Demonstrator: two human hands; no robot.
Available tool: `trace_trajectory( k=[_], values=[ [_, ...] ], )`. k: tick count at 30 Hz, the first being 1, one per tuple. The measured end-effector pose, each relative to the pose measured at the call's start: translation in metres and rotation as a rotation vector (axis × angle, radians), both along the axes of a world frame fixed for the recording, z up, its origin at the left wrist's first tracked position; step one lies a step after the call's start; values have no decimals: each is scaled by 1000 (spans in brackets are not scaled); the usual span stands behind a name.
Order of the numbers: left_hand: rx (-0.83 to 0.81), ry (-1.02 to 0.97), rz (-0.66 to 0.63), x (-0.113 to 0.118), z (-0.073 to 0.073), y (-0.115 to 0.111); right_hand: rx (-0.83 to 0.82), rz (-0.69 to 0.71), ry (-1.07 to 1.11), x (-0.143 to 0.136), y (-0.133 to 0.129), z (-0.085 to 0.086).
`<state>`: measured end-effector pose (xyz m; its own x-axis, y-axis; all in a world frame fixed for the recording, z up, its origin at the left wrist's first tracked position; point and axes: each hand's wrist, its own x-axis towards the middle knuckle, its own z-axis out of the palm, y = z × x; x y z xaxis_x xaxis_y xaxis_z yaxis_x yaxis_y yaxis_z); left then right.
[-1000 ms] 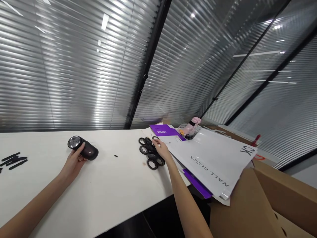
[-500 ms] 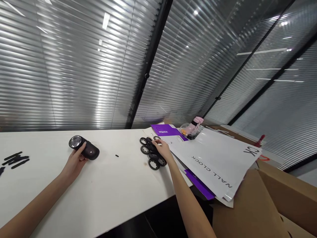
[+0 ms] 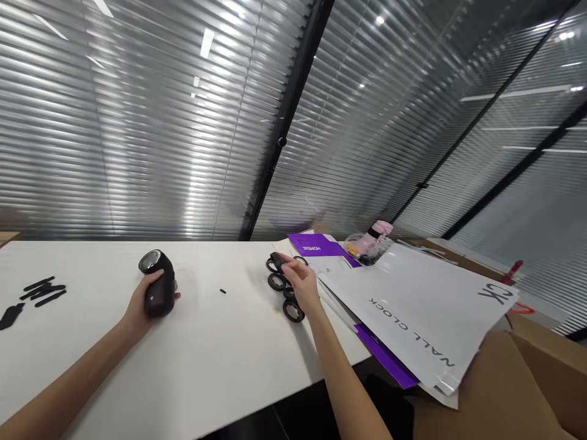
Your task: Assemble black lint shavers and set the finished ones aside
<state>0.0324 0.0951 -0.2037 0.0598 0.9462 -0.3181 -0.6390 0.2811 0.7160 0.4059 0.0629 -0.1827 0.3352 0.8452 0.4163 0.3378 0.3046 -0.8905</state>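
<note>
My left hand (image 3: 140, 304) is closed around a black fabric shaver (image 3: 160, 294), held at a tilt above the white table with its round silvery mesh head (image 3: 150, 261) at the top. At the right, my right hand (image 3: 299, 281) pinches a small dark piece (image 3: 277, 260) between thumb and fingers; its exact kind is hard to make out. Beneath and beside that hand lie several black notched rings (image 3: 293, 310), partly covered by it. Between both hands a tiny black bit (image 3: 222, 291) rests on the table.
Several black strips (image 3: 44, 289) lie at the left of the white table (image 3: 206, 366). On the right are a white wall clock package (image 3: 413, 305), purple packaging (image 3: 316, 245), a pink item in clear plastic (image 3: 376, 237) and a cardboard box (image 3: 499, 379). Blinds behind glass stand beyond.
The fabric shaver has turned more upright in my left hand. My right hand has lifted a little from the rings, with a small dark piece in its fingers. The view has shifted slightly.
</note>
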Motion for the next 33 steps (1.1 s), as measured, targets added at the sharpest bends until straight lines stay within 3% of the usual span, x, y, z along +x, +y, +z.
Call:
trace_trajectory(
  k=[3,6,12,19,25,33],
  values=[
    [-64,-6,-87,6,15,-15,11,233,65,-45,0,-8],
    [-27,-5,-192,16,21,-29,-45,439,73,-93,2,-12],
    [69,-44,-255,29,4,-36,-80,710,-14,-154,13,-8],
    [50,-100,-143,29,-13,-23,-7,775,-35,-164,30,-14],
    [122,-70,-209,30,-17,-23,-16,798,-47,-159,30,-27],
    [141,-31,-234,25,-18,-23,70,729,-381,-156,24,-23]
  ],
)
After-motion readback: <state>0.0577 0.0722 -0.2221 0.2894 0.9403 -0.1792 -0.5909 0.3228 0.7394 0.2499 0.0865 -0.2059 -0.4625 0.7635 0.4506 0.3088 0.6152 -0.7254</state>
